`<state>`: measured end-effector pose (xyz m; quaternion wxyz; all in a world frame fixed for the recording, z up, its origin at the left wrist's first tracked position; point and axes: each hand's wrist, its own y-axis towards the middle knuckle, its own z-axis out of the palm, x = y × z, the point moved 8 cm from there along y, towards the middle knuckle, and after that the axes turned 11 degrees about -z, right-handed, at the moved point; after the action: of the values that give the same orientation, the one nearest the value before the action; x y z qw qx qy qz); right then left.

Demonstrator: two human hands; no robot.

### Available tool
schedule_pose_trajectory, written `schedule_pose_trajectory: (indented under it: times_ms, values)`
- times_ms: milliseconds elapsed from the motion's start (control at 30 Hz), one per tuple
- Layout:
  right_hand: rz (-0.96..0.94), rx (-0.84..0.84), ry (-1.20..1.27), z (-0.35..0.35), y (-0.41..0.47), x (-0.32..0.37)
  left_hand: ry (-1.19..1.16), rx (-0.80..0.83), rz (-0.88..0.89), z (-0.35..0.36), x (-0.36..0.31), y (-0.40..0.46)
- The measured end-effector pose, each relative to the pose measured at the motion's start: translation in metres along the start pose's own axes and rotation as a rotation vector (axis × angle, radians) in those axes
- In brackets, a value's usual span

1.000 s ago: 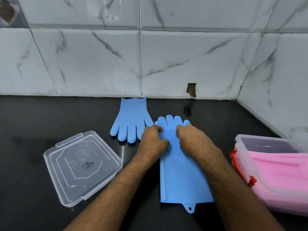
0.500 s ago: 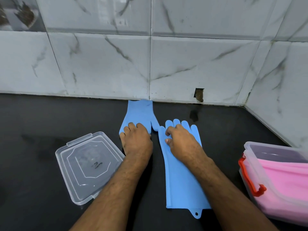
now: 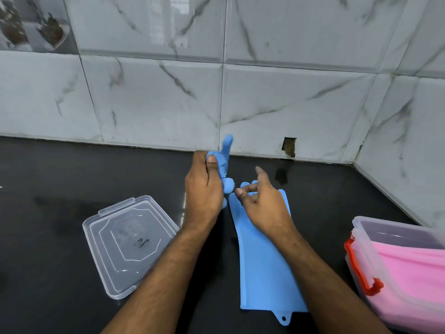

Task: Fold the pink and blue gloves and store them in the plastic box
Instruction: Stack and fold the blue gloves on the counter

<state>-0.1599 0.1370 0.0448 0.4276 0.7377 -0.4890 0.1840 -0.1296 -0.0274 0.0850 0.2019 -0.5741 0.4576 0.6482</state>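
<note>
Black stone countertop (image 3: pixel 60 179) runs back to a marble-tiled wall (image 3: pixel 277 100), and I count two blue gloves on view. One blue glove (image 3: pixel 265 261) lies flat before me, long axis running away from me, fingers toward the wall and cuff with its hanging tab nearest me. My right hand (image 3: pixel 262 203) hovers over its finger end, fingers loosely curled and holding nothing. The second blue glove (image 3: pixel 224 162) is bunched in my left hand (image 3: pixel 204 189), which grips it off the counter — one glove finger sticks upward. Half a second ago that glove lay flat under my left palm. One clear lid (image 3: pixel 130 244) rests to the left. One plastic box (image 3: pixel 395 273) with an orange latch (image 3: pixel 361 273) sits at right, pink gloves (image 3: pixel 414 278) already inside.
</note>
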Motion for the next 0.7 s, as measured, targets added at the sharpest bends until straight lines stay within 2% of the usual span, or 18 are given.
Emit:
schedule_pose_trajectory:
  times_ms: [67, 133, 233, 333, 433, 467, 533, 567, 600, 667, 700]
  values:
    - [0.079, -0.073, 0.206, -0.002, 0.0, -0.008, -0.275, 0.102, -0.123, 0.007, 0.002, -0.005]
    - [0.22, -0.1, 0.465, 0.004, -0.002, -0.018, -0.604, 0.218, -0.328, 0.016, 0.009, -0.009]
    - [0.358, 0.006, 0.783, 0.021, -0.007, -0.018, -0.959, 0.401, -0.716, 0.031, 0.021, -0.02]
    - [0.374, 0.043, 1.04, 0.023, -0.008, -0.01, -0.922, 0.349, -0.763, 0.027, 0.034, -0.019]
    - [0.364, -0.059, 1.183, 0.014, -0.003, -0.009, -0.939, 0.333, -0.806, 0.028, 0.041, -0.02]
    - [0.355, -0.099, 1.196, 0.01, -0.001, -0.009, -1.001, 0.384, -0.884, 0.034, 0.043, -0.022]
    - [0.337, -0.196, 1.199, 0.002, 0.001, -0.013, -1.198, 0.623, -1.078, 0.052, 0.03, -0.034]
    - [0.324, -0.25, 1.185, -0.003, 0.002, -0.016, -1.225, 0.708, -1.07, 0.055, 0.025, -0.034]
    - [0.307, -0.307, 1.166, -0.01, 0.003, -0.019, -1.116, 0.698, -0.984, 0.055, 0.028, -0.028]
    - [0.276, -0.427, 1.121, -0.025, 0.003, -0.027, -0.733, 0.489, -0.713, 0.04, 0.036, -0.011]
    - [0.262, -0.487, 1.093, -0.032, 0.003, -0.03, -0.617, 0.412, -0.609, 0.033, 0.037, -0.006]
